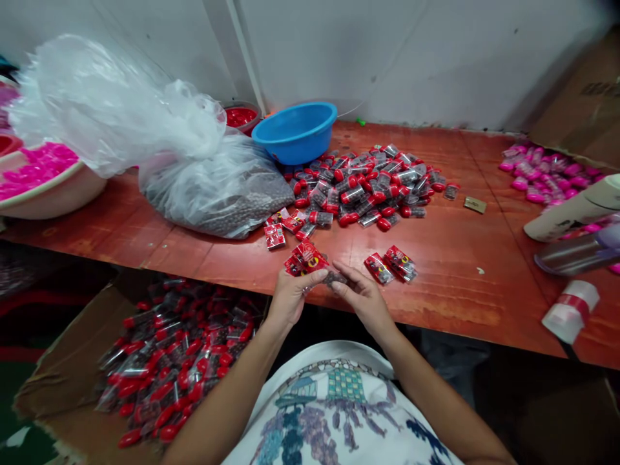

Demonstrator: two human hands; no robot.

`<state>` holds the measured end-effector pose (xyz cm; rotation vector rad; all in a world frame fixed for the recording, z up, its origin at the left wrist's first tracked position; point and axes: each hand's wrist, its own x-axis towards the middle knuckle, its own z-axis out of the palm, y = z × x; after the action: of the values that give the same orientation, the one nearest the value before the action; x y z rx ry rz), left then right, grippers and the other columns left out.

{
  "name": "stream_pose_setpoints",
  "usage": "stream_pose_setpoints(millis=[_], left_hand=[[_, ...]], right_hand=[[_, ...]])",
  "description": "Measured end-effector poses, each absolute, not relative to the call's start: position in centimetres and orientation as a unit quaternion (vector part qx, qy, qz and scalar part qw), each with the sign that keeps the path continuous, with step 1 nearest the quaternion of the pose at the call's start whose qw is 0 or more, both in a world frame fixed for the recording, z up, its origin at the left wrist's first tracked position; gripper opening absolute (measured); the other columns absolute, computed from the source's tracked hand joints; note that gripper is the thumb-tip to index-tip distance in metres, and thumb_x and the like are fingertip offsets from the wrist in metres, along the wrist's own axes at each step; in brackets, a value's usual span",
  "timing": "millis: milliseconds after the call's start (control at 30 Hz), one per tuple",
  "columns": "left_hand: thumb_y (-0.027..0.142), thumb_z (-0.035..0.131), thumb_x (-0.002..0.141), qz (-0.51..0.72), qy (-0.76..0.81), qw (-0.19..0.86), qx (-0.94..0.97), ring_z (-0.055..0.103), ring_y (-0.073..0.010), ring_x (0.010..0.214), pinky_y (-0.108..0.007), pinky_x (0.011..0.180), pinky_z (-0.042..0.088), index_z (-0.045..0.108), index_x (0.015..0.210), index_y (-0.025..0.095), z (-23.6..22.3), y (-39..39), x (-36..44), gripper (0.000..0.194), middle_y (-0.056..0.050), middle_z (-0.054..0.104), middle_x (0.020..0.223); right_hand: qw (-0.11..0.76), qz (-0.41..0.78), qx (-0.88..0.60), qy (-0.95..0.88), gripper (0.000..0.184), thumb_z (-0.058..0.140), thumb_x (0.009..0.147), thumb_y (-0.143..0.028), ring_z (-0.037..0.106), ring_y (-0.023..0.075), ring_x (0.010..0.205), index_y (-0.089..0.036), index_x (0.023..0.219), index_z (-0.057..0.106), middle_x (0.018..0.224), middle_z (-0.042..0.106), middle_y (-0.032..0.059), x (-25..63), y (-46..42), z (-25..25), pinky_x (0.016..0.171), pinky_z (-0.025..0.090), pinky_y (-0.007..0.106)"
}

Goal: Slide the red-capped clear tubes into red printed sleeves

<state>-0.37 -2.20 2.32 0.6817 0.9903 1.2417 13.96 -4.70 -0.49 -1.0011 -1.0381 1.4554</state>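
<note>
One bulging plastic bag [217, 187] sits beyond the grip, leftward; beyond it and rightward, I see heaped red-capped containers [361, 187], then a blue basin [295, 135] behind. The left hand [289, 300] pinches red packets [306, 257]; the right hand [367, 302] has its fingertips closed on a dark-filled clear piece [335, 278] between both hands.

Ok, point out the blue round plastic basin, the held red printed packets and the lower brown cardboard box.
Blue round plastic basin [298, 144]: head view, outer wall.
Held red printed packets [306, 256]: head view, printed front.
Lower brown cardboard box [70, 374]: head view, bare left side.
</note>
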Motion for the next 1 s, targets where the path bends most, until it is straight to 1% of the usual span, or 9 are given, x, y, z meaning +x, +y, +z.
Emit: stream_pose_setpoints(millis=[100,167,300,433,633,733,833,933,1000], left_hand=[[0.011,0.08,0.057,0.517,0.437,0.669,0.307,0.067,-0.0177,0.072,-0.028,0.072,0.052,0.07,0.085,0.01,2.2,-2.6,0.1,0.03,-0.007,0.072,0.08],[0.012,0.081,0.056,0.506,0.435,0.681,0.303,0.067,-0.0184,0.072,-0.028,0.072,0.052,0.07,0.087,0.01,2.1,-2.8,0.2,0.033,-0.008,0.073,0.081],[0.016,0.079,0.061,0.516,0.44,0.678,0.283,0.067,-0.019,0.077,-0.029,0.073,0.053,0.069,0.096,0.012,1.8,-2.8,0.0,0.037,-0.008,0.072,0.088],[0.017,0.08,0.06,0.512,0.457,0.662,0.302,0.066,-0.0164,0.068,-0.026,0.065,0.052,0.07,0.093,0.012,1.5,-2.9,0.0,0.035,-0.006,0.071,0.079],[0.017,0.08,0.06,0.498,0.46,0.666,0.311,0.064,-0.0136,0.064,-0.023,0.065,0.052,0.07,0.08,0.011,1.2,-3.3,0.6,0.024,-0.004,0.07,0.073],[0.015,0.08,0.06,0.487,0.457,0.673,0.318,0.065,-0.0143,0.066,-0.023,0.066,0.052,0.069,0.078,0.01,1.3,-3.1,0.7,0.022,-0.005,0.071,0.074],[0.013,0.078,0.062,0.478,0.446,0.71,0.263,0.068,-0.0176,0.074,-0.026,0.069,0.054,0.069,0.093,0.012,1.6,-2.6,0.6,0.031,-0.007,0.073,0.087],[0.006,0.073,0.064,0.465,0.443,0.744,0.184,0.069,-0.0215,0.084,-0.031,0.075,0.056,0.065,0.104,0.012,1.8,-2.1,0.3,0.041,-0.011,0.073,0.096],[0.003,0.07,0.065,0.455,0.439,0.757,0.166,0.069,-0.0232,0.084,-0.036,0.078,0.056,0.064,0.104,0.011,1.8,-1.9,-0.1,0.04,-0.013,0.072,0.096]], right_hand=[[0.537,0.665,-0.404,-0.327,0.041,0.075,0.071,-0.032,0.063,0.0152,0.083,-0.024,0.11,0.063,0.093,0.067,0.0018,13.9,-4.7,-0.6,0.07,0.054,0.028],[0.543,0.669,-0.403,-0.307,0.041,0.076,0.069,-0.033,0.063,0.015,0.079,-0.022,0.106,0.064,0.091,0.068,0.0017,13.8,-4.7,-0.6,0.065,0.055,0.026],[0.536,0.65,-0.413,-0.346,0.043,0.074,0.071,-0.031,0.062,0.0147,0.079,-0.024,0.112,0.063,0.091,0.067,-0.0001,14.3,-4.7,-0.5,0.068,0.055,0.028],[0.507,0.605,-0.433,-0.435,0.041,0.069,0.076,-0.028,0.061,0.0141,0.079,-0.027,0.116,0.063,0.094,0.064,0.0,14.6,-4.6,-0.6,0.072,0.053,0.029],[0.507,0.513,-0.472,-0.507,0.027,0.071,0.074,-0.027,0.06,0.0166,0.089,-0.026,0.101,0.071,0.094,0.062,0.0011,14.7,-4.4,-1.1,0.081,0.05,0.029],[0.501,0.552,-0.473,-0.47,0.026,0.071,0.073,-0.031,0.062,0.0159,0.082,-0.023,0.098,0.07,0.094,0.065,0.0015,15.0,-4.4,-1.2,0.07,0.051,0.026],[0.5,0.562,-0.497,-0.433,0.032,0.068,0.075,-0.035,0.06,0.0133,0.067,-0.021,0.104,0.068,0.084,0.068,0.0011,16.5,-4.0,-1.2,0.053,0.047,0.022],[0.551,0.471,-0.565,-0.393,0.039,0.066,0.076,-0.039,0.056,0.0109,0.059,-0.018,0.109,0.066,0.081,0.069,0.0016,20.0,-3.3,-1.0,0.051,0.044,0.021],[0.586,0.374,-0.614,-0.375,0.043,0.063,0.077,-0.041,0.061,0.0137,0.069,-0.016,0.112,0.065,0.091,0.07,0.0056,23.4,-2.8,-1.2,0.061,0.048,0.025]])
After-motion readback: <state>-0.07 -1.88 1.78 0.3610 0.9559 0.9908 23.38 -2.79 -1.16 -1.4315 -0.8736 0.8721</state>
